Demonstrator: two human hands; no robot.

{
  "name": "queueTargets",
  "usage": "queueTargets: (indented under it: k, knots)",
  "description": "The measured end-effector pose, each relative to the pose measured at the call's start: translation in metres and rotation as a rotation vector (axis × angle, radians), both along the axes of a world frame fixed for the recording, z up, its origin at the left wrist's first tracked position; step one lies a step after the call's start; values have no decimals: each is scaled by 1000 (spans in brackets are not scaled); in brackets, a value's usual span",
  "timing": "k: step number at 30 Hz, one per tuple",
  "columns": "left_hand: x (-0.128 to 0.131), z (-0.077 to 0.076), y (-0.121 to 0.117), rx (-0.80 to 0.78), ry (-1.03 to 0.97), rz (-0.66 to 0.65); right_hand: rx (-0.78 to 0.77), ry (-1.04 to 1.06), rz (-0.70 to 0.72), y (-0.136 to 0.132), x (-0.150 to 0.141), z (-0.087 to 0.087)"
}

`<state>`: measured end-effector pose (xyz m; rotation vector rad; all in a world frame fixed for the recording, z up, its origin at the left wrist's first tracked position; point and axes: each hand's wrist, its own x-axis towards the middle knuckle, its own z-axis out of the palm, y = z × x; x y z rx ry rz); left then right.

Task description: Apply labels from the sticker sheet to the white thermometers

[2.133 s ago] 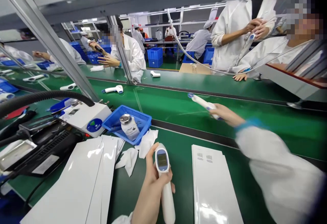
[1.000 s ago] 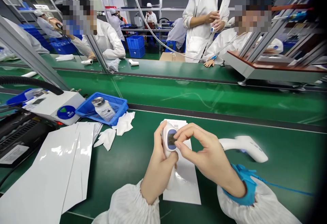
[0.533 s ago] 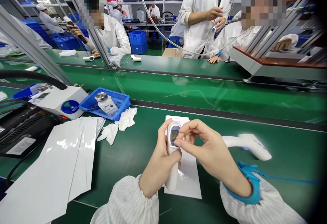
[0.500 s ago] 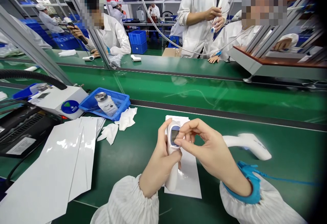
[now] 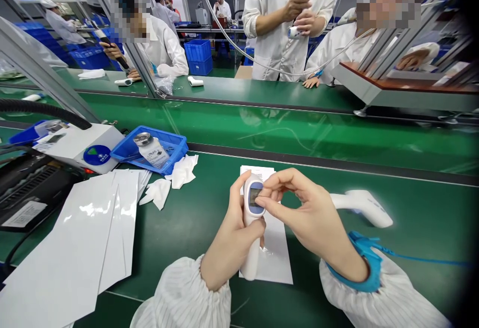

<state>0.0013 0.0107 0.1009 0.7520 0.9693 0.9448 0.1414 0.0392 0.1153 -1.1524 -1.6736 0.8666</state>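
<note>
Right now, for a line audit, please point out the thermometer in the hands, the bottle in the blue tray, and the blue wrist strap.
Infrared thermometer (image 5: 254, 198): head view, on its display.
Capped bottle (image 5: 152, 153): head view, on its label.
Blue wrist strap (image 5: 364, 280): head view, on the band.

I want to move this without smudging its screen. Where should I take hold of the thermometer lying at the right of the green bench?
Probably by its slim handle, coming from the left and above. The thermometer lies with that handle pointing left, toward the right hand, so it is the nearest part and narrow enough to wrap. The bulkier head sits further right, out of the way.
</note>
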Motion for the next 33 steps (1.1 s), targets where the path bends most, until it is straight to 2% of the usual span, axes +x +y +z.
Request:
queueTargets:
  k: [8,18,33]
  knots:
    - [-1,2,-1,9,-1,1,22,0,-28,-1,-3,2]
    - [-5,-8,2,37,-13,-59,11,12,-11,-1,-2,2]
    - [-6,-7,0,26,9,-50,23,9,-32,-1,-3,2]
